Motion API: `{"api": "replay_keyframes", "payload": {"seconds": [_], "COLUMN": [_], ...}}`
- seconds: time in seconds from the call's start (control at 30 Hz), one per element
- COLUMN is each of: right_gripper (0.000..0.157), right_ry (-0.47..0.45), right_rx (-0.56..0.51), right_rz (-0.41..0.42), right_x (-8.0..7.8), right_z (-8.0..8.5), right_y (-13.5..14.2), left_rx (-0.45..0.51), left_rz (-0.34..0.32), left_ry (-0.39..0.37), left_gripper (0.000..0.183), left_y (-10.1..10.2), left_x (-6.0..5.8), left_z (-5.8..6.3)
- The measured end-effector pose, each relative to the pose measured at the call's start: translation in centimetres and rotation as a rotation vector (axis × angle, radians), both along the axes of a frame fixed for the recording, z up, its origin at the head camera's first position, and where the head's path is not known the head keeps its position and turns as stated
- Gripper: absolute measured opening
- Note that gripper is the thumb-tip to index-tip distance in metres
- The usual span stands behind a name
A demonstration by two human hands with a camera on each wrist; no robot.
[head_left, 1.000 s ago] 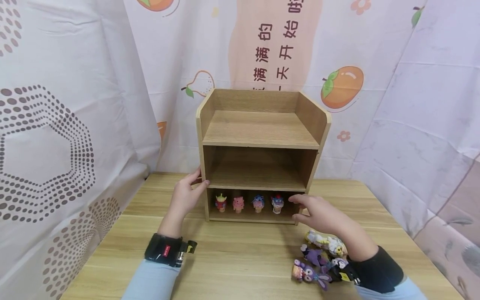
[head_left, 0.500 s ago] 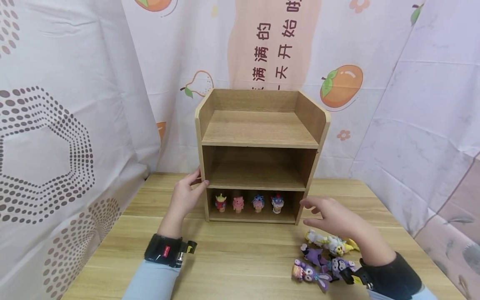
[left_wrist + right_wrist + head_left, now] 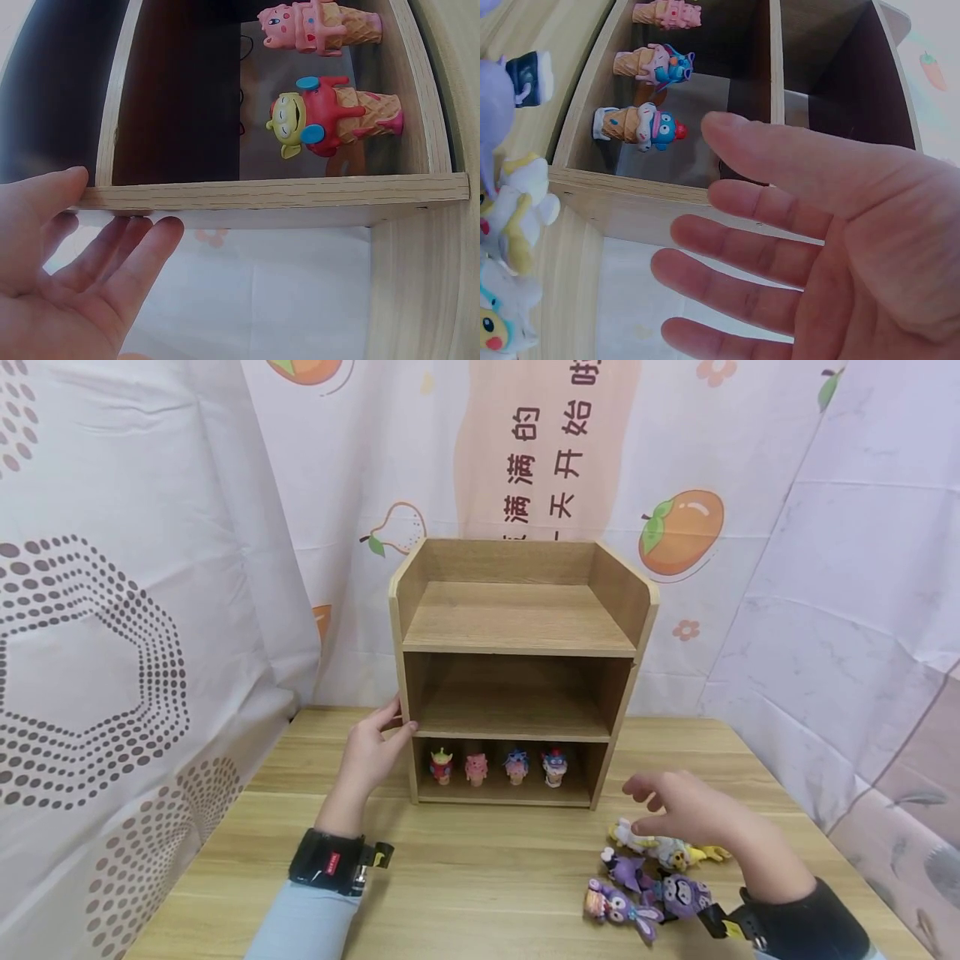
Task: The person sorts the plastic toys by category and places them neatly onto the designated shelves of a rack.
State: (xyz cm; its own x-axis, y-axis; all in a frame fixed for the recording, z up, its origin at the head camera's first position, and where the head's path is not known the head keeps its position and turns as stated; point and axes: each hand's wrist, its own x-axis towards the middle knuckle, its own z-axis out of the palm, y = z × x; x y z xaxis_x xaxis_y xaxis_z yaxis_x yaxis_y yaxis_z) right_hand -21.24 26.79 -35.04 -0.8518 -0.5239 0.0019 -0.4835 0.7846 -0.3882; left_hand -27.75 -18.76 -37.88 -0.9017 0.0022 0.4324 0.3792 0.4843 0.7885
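Note:
A small wooden shelf [image 3: 519, 652] stands on the table. My left hand [image 3: 372, 747] holds its left side panel, thumb on the front edge and fingers along the outer face. In the bottom compartment stand ice-cream-cone toy figures in a row: a green-headed one in red [image 3: 319, 120], a pink one [image 3: 476, 769], a blue-and-pink one [image 3: 660, 64] and a blue-faced one with a red top [image 3: 641, 125]. My right hand [image 3: 686, 806] hovers right of the shelf, fingers spread and holding nothing, above a pile of loose figures, including a purple long-eared one [image 3: 618, 908].
In the pile also lie a purple figure [image 3: 682, 895] and a white-and-yellow one [image 3: 678, 853], right of the shelf on the wooden table [image 3: 465, 877]. A printed cloth [image 3: 345, 468] hangs close behind the shelf.
My right hand has drawn back from the bottom compartment's right end, moving right and toward me over the pile. My left hand keeps its hold on the shelf. The figures stand as before.

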Motion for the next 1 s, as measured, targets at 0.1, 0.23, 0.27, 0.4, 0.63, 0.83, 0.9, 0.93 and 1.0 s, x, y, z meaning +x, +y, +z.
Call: {"api": "replay_keyframes", "payload": {"seconds": [0.1,0.23,0.27,0.4,0.63,0.83,0.9,0.93,1.0], "right_gripper": [0.04,0.033,0.032,0.031,0.029,0.029,0.03,0.03,0.031], "right_ry": [0.002,-0.022,-0.038,-0.093,-0.164,-0.15,-0.151,-0.165,-0.182], "right_rx": [0.005,0.0,-0.001,-0.009,0.016,0.065,0.072,0.07,0.076], "right_rz": [0.028,0.078,0.085,0.099,0.119,0.152,0.157,0.154,0.148], "right_x": [0.3,0.5,0.6,0.8,1.1,1.8,2.1,2.1,2.2], "right_z": [-0.5,-1.2,-1.4,-1.8,-2.9,-3.7,-3.9,-4.0,-4.1], "right_y": [0.0,0.0,0.0,-0.3,-1.2,-2.1,-2.4,-2.5,-2.6], "left_rx": [0.001,-0.001,-0.002,0.008,-0.004,0.007,0.007,0.007,0.007], "left_rz": [-0.003,-0.004,-0.004,-0.002,-0.006,-0.008,-0.009,-0.007,-0.005], "left_ry": [0.001,0.008,0.01,0.011,0.015,0.007,0.001,-0.001,-0.003], "left_gripper": [0.058,0.058,0.058,0.059,0.059,0.059,0.059,0.059,0.059], "left_y": [0.1,0.2,0.2,0.2,0.2,0.1,0.1,0.1,0.1], "left_x": [0.0,-0.1,0.0,0.0,0.0,0.1,0.1,0.1,0.1], "left_z": [0.0,-0.1,-0.1,-0.1,0.0,0.0,0.1,0.1,0.1]}}
